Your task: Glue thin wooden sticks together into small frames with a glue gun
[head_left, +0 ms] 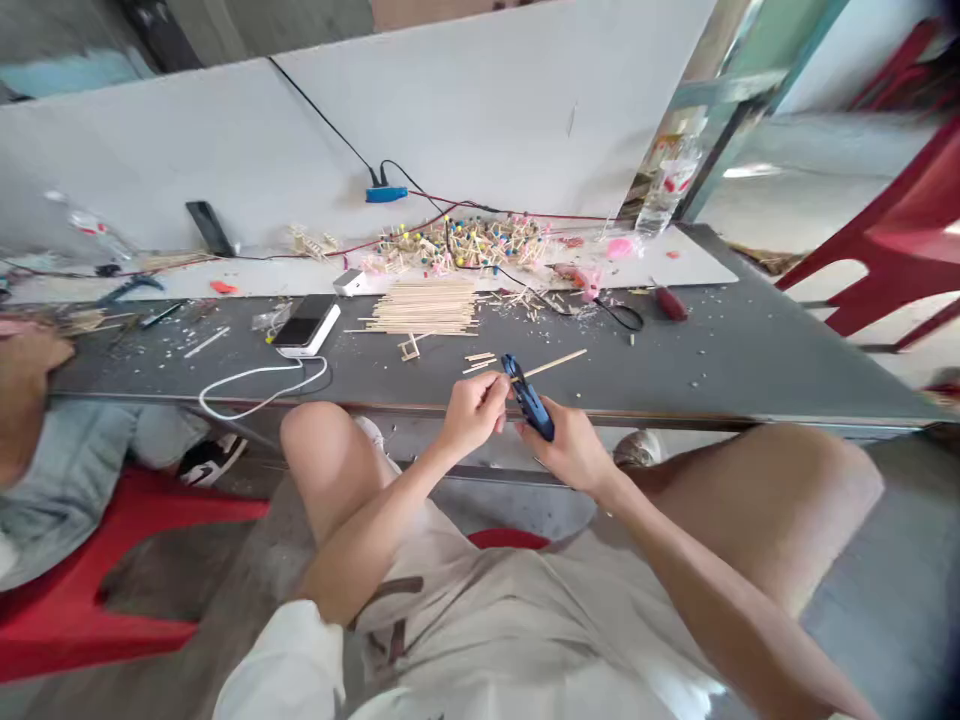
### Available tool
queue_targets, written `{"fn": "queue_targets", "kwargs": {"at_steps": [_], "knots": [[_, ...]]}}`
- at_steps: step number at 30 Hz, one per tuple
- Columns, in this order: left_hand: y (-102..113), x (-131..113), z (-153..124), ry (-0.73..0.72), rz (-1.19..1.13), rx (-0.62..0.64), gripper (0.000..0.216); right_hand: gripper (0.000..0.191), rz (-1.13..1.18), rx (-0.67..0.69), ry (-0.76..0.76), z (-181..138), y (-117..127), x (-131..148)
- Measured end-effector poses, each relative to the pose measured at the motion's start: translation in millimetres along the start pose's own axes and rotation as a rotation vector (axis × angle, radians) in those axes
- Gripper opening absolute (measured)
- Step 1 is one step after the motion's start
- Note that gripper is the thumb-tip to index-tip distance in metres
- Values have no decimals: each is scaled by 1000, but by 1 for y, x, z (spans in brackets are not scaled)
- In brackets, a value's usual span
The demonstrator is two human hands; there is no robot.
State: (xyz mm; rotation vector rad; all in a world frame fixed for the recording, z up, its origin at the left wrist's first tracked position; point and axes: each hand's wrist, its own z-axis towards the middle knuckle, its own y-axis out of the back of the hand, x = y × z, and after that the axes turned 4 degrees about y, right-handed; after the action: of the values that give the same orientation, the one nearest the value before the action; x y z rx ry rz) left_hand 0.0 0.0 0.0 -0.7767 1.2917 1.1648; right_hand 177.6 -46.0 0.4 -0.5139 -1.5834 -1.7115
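Observation:
My right hand [571, 443] is closed round the handles of blue pliers [531, 400], just over the table's front edge. A thin wooden stick [556, 362] passes through the jaws and sticks out to the right. Left of the jaws, my left hand [476, 408] pinches the stick's other end, which the fingers mostly hide. Several short cut pieces of stick [480, 362] lie on the table beyond my left hand. Farther back is a pile of long wooden sticks [424, 307], and left of the short pieces stands a small frame of joined sticks [409, 347].
Colourful-tipped sticks [472, 240] are heaped by the white board. A white device [309, 325] with a cable lies left. A red-handled tool [670, 304] and plastic bottles [671, 185] are at right. Another person's hand [34, 355] rests at the far left; a red chair [892, 230] stands right.

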Motion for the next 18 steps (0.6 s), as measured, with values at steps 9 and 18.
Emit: {"fn": "queue_targets", "kwargs": {"at_steps": [9,18], "knots": [[0,-1,-2,-18,6,-65,41,19,36,-15,5,-2,-1,2],[1,-4,-4,-32,40,-65,36,19,3,-19,1,-1,0,0]]}}
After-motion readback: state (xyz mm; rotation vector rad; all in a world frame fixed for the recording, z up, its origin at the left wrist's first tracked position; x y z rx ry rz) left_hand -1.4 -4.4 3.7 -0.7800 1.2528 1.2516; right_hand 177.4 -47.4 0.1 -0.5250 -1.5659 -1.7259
